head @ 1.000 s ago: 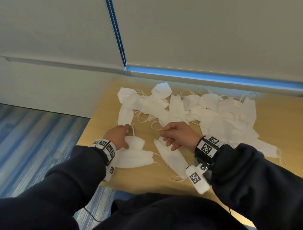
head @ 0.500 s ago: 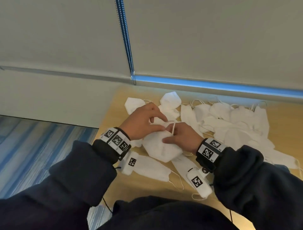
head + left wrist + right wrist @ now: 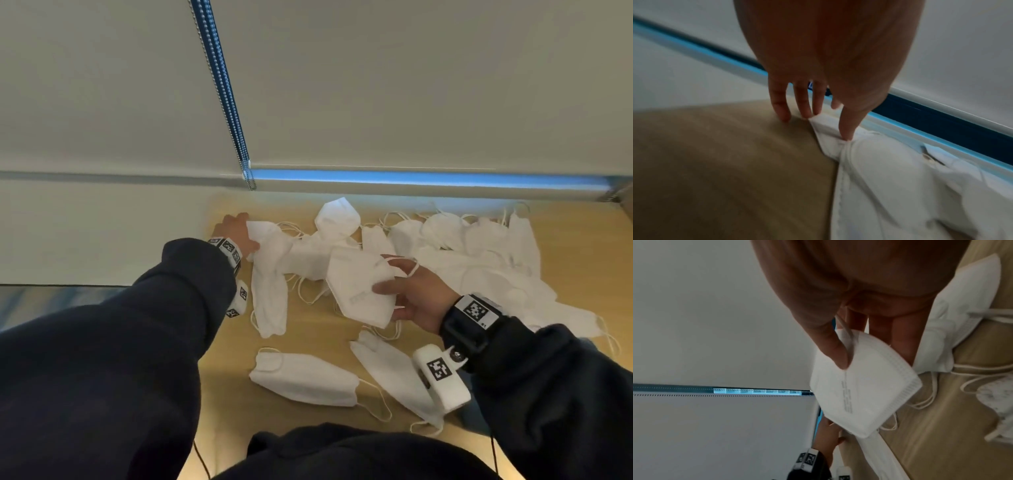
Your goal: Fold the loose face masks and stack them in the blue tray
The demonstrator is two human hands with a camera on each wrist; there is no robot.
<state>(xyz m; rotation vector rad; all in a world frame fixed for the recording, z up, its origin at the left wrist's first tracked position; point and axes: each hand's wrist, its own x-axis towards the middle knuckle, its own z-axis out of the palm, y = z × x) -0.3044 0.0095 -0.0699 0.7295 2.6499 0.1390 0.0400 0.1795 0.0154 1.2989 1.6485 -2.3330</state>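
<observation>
A folded white mask (image 3: 361,291) was held in the right hand (image 3: 419,296) just above the worktop (image 3: 318,329), thumb on its upper face and fingers beneath, an ear loop caught over one fingertip. In the right wrist view the thumb (image 3: 835,352) was seen pressed on the mask's printed side (image 3: 863,386), opp. the fingers behind it.

The left hand (image 3: 238,231) was stretched to the far-left corner of the worktop, well apart from the right hand. Its fingers (image 3: 780,107) were straight and spread, tips down on the wood; the thumb (image 3: 849,128) was pressed on the corner of an unfolded mask (image 3: 900,186) at the left end of the pile. Nothing was gripped by that hand.

A loose pile of white masks (image 3: 479,260) with tangled ear loops was spread along the far side of the worktop, behind and to the right of the held mask. Three more masks were laid nearer the person: one (image 3: 269,298) long and narrow, below the left wrist; one (image 3: 305,380) flat at centre; one (image 3: 390,373) partly hidden by the right wrist camera (image 3: 442,377). A blue tray could not be made out in any view. A window blind (image 3: 411,85) w/ a bead chain (image 3: 222,92) was hung behind the worktop.
</observation>
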